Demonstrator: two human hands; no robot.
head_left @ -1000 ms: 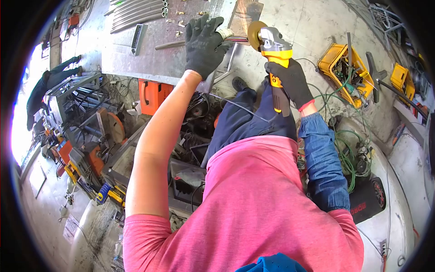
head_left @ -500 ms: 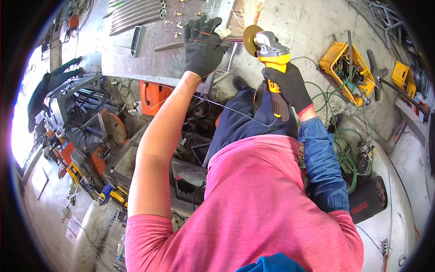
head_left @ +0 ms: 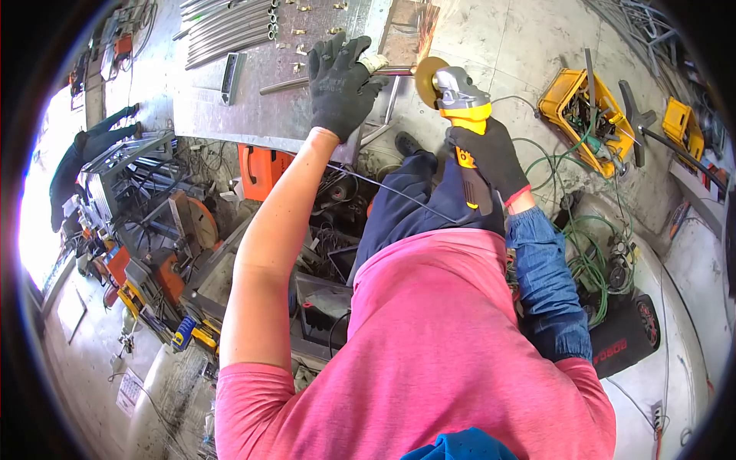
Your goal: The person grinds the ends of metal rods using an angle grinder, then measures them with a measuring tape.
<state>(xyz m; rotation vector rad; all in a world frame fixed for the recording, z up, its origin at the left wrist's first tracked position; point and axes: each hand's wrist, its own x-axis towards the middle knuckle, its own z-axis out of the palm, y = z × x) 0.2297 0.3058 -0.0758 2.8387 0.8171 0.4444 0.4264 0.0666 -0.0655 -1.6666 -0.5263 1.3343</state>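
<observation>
My right hand (head_left: 491, 153), in a black glove, is wrapped round the body of a yellow angle grinder (head_left: 469, 123). The grinder's brown disc (head_left: 431, 82) stands at the right end of a thin metal tube (head_left: 284, 86). A small spray of orange sparks (head_left: 426, 34) rises beyond the disc. On the workbench edge, my left hand (head_left: 340, 88), also gloved in black, lies over the tube with its fingers stretched and spread. Beside those fingers is a pale wrapped piece (head_left: 373, 63) on the tube. The underside of my left hand is hidden.
Several metal tubes (head_left: 230, 34) lie on the metal workbench (head_left: 207, 107) near small brass-coloured pieces. A yellow crate (head_left: 563, 96) of tools stands on the floor at right, with green hose (head_left: 586, 264) below it. An orange case (head_left: 261, 170) sits under the bench.
The spark spray has shrunk. The grinder's head has shifted slightly down and right, and its disc is turned a little. My left fingers have moved slightly over the tube.
</observation>
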